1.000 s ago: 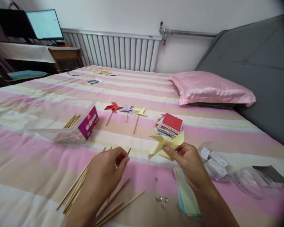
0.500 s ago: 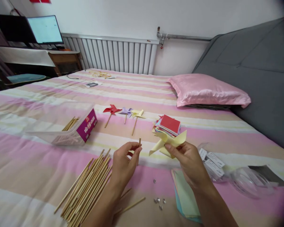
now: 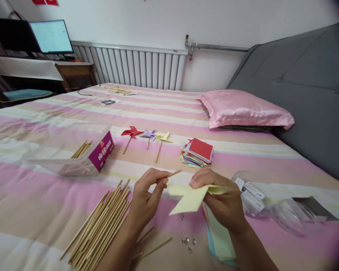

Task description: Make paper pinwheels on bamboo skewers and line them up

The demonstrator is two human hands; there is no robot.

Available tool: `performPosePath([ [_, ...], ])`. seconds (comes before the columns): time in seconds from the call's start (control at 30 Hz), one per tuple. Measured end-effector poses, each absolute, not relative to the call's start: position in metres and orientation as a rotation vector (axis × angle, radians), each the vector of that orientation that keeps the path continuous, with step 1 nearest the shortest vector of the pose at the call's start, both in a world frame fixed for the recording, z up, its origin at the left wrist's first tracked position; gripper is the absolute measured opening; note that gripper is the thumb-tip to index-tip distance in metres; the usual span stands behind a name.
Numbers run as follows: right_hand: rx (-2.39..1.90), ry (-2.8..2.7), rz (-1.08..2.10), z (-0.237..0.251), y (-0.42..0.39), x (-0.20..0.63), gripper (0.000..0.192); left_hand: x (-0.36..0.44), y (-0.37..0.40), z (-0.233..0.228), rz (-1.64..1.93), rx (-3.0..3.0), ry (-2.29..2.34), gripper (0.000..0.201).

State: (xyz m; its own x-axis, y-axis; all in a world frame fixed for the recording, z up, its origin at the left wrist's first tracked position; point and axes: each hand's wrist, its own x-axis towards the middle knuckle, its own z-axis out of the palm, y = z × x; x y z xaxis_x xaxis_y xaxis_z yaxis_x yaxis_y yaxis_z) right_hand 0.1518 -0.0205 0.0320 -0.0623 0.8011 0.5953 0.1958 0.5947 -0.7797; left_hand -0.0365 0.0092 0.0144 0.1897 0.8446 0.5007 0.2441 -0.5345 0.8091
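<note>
My left hand (image 3: 147,197) pinches a thin wooden stick (image 3: 173,173) whose tip points right toward the paper. My right hand (image 3: 223,201) holds a pale yellow folded paper pinwheel head (image 3: 190,196) just right of that tip. Below my left hand lies a pile of several wooden sticks (image 3: 100,224) on the striped bedsheet (image 3: 45,195). Small metal pins (image 3: 188,241) lie between my wrists. Flat coloured paper sheets (image 3: 219,235) sit under my right forearm.
Three finished pinwheels, red (image 3: 132,132), purple (image 3: 148,134) and yellow (image 3: 162,137), lie further back. A stack of coloured paper squares (image 3: 198,152) sits to their right. A clear box with sticks (image 3: 81,154) is at left, plastic bags (image 3: 271,207) at right, a pink pillow (image 3: 243,109) behind.
My left hand lifted a stick off the pile and turned its tip toward the paper. My right hand lowered the yellow pinwheel head and tilted it flatter, closer to the stick.
</note>
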Motion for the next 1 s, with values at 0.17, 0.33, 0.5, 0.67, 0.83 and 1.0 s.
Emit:
performPosePath([
  [0.17, -0.844, -1.731, 0.237, 0.0372, -0.0225, 0.1504, 0.013, -0.0435, 0.0081, 0.0165, 1.531, 1.97, 1.002, 0.028],
  [0.33, -0.894, -1.749, 0.116, 0.0407, -0.0232, 0.1488, 0.01, -0.0458, 0.0066, 0.0173, 1.475, 2.08, 0.96, 0.032],
  [0.5, -0.911, -1.754, 0.08, 0.0391, -0.0224, 0.1492, 0.008, -0.0443, 0.0057, 0.0166, 1.415, 2.16, 0.975, 0.029],
  [0.67, -0.932, -1.748, 0.052, 0.0354, -0.0207, 0.1487, 0.006, -0.0431, 0.005, 0.0169, 1.439, 2.16, 1.072, 0.018],
  [0.83, -0.889, -1.741, 0.041, 0.0347, -0.0198, 0.1483, 0.009, -0.0441, 0.0049, 0.0163, 1.443, 2.204, 1.045, 0.016],
  [1.0, -0.87, -1.744, 0.063, 0.0346, -0.0199, 0.1485, 0.012, -0.042, 0.0066, 0.0171, 1.443, 2.23, 0.999, 0.018],
])
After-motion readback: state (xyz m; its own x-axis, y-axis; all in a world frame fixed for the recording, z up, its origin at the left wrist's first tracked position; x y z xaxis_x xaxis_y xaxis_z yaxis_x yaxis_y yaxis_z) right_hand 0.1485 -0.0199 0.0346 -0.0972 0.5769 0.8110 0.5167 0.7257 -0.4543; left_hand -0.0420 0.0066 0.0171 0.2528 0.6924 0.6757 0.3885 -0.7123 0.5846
